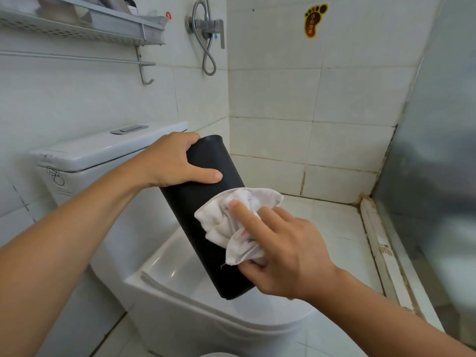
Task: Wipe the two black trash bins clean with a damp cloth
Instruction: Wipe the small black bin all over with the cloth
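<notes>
Head-camera view of a tiled bathroom: a person holds a black trash bin in the air, tilted, above an open toilet. The left hand grips the bin's upper end, fingers curled over the far edge and out of sight, the thumb lying flat across the dark side wall. The right hand pinches a crumpled white cloth against the lower half of the bin, the index finger stretched out straight on top of the fabric while the thumb clamps the cloth's lower corner from beneath; the other fingers are bent behind the fold. The cloth touches the bin's side and bears faint reddish marks. The bin's lower end hangs over the toilet bowl, whose raised lid leans back toward the cistern. The cistern stands against the left wall, its flush button on top. Above it a perforated metal shelf carries a few items too blurred to make out, with a towel rail and a hook beneath. A shower valve with a looped hose is fixed near the corner. A footprint-shaped warning sticker sits on the back wall. A frosted glass panel closes the right side, its base frame worn and stained. Only one bin appears in the view.
</notes>
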Available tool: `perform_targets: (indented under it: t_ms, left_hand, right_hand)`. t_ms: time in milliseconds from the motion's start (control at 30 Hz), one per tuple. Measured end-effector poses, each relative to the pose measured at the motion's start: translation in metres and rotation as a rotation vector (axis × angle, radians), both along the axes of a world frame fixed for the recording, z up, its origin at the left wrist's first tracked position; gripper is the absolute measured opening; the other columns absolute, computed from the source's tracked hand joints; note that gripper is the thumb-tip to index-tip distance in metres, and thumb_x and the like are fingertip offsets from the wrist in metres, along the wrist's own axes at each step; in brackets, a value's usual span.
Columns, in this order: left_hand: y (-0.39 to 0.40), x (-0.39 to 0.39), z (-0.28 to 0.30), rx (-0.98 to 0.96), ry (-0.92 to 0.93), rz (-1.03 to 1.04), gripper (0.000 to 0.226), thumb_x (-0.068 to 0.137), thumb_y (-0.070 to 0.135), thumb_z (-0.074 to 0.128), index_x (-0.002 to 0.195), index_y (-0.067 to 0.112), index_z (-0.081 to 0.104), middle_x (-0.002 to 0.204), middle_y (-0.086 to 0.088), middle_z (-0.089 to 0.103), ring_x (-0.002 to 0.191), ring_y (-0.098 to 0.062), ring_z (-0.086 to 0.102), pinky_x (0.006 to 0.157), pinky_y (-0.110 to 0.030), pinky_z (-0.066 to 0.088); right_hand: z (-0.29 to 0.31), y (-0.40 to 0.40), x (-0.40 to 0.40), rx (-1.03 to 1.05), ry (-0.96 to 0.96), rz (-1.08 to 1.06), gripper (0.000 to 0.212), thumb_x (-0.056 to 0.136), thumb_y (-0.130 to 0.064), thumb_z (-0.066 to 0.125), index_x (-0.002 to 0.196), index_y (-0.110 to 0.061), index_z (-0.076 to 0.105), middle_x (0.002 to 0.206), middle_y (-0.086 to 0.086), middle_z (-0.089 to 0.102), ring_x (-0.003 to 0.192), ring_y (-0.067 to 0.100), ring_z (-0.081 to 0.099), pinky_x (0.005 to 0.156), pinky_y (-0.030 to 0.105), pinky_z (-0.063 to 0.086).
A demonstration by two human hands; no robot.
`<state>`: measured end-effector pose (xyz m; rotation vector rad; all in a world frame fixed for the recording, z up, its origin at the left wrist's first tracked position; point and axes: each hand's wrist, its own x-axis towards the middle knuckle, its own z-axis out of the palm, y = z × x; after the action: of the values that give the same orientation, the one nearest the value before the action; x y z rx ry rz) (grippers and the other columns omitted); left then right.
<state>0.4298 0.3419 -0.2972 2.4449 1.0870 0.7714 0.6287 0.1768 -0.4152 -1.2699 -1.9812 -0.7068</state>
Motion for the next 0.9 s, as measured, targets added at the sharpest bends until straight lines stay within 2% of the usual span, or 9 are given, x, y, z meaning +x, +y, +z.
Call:
perform_targets:
  t_ms: [133,267,367,467,567,700,800,900]
  left_hand:
    - [-0.002,0.006,0.0,0.049,0.01,0.039,0.062,0.055,0.066,0.084,0.086,0.017,0.061,0.084,-0.001,0.065,0.079,-0.024,0.064,0.072,-0.044,0.053]
    - [-0.007,0.013,-0.011,0.145,0.058,0.039,0.052,0.068,0.053,0.092,0.078,0.02,0.054,0.074,0.004,0.06,0.069,-0.017,0.056,0.062,-0.036,0.042]
    - [-0.006,0.012,-0.011,0.152,0.065,0.056,0.049,0.069,0.051,0.093,0.077,0.021,0.055,0.075,0.005,0.06,0.069,-0.016,0.058,0.063,-0.037,0.044]
    - [-0.011,0.009,-0.006,0.132,0.031,0.066,0.049,0.068,0.049,0.094,0.08,0.021,0.057,0.077,0.005,0.063,0.073,-0.016,0.061,0.063,-0.035,0.046]
    - [-0.022,0.012,-0.007,0.137,0.022,0.061,0.051,0.067,0.053,0.093,0.082,0.021,0.057,0.079,0.004,0.065,0.075,-0.016,0.063,0.066,-0.039,0.051]
    - [-0.046,0.027,-0.007,0.208,0.107,0.037,0.051,0.068,0.061,0.089,0.085,0.027,0.054,0.079,0.007,0.066,0.079,-0.015,0.062,0.072,-0.039,0.054]
    - [-0.075,0.047,-0.008,0.32,0.219,0.009,0.057,0.07,0.068,0.082,0.087,0.027,0.046,0.073,0.008,0.058,0.073,-0.016,0.057,0.065,-0.035,0.046]
    - [-0.102,0.06,-0.012,0.421,0.274,-0.037,0.063,0.073,0.073,0.078,0.105,0.026,0.05,0.08,0.008,0.059,0.078,-0.023,0.056,0.065,-0.035,0.038]
  right_hand:
    - [0.001,0.01,0.016,-0.111,0.175,-0.122,0.069,0.079,-0.048,0.063,0.143,-0.028,0.047,0.094,-0.007,0.057,0.072,0.022,0.058,0.047,0.035,0.048]
    - [-0.011,0.025,0.021,-0.218,0.198,-0.179,0.065,0.081,-0.051,0.058,0.14,-0.03,0.043,0.099,-0.008,0.062,0.073,0.022,0.062,0.049,0.034,0.047]
    - [-0.007,0.036,0.028,-0.219,0.255,-0.191,0.062,0.084,-0.049,0.06,0.141,-0.032,0.042,0.108,-0.006,0.065,0.08,0.024,0.066,0.056,0.039,0.054]
    - [0.004,0.036,0.049,-0.198,0.42,-0.285,0.063,0.088,-0.048,0.068,0.142,-0.039,0.038,0.118,-0.009,0.066,0.087,0.021,0.067,0.065,0.036,0.055]
    - [0.012,0.017,0.064,-0.161,0.578,-0.327,0.064,0.086,-0.045,0.075,0.141,-0.038,0.043,0.115,-0.015,0.064,0.089,0.018,0.066,0.069,0.035,0.055]
    - [0.026,-0.016,0.064,-0.108,0.629,-0.334,0.062,0.085,-0.043,0.075,0.141,-0.034,0.049,0.108,-0.021,0.058,0.086,0.011,0.061,0.07,0.029,0.049]
    - [0.034,-0.04,0.055,-0.094,0.625,-0.368,0.062,0.084,-0.046,0.072,0.141,-0.033,0.052,0.111,-0.017,0.065,0.089,0.01,0.06,0.075,0.028,0.046]
    - [0.045,-0.068,0.047,-0.067,0.65,-0.41,0.061,0.084,-0.047,0.073,0.14,-0.035,0.053,0.117,-0.014,0.07,0.098,0.015,0.067,0.082,0.034,0.054]
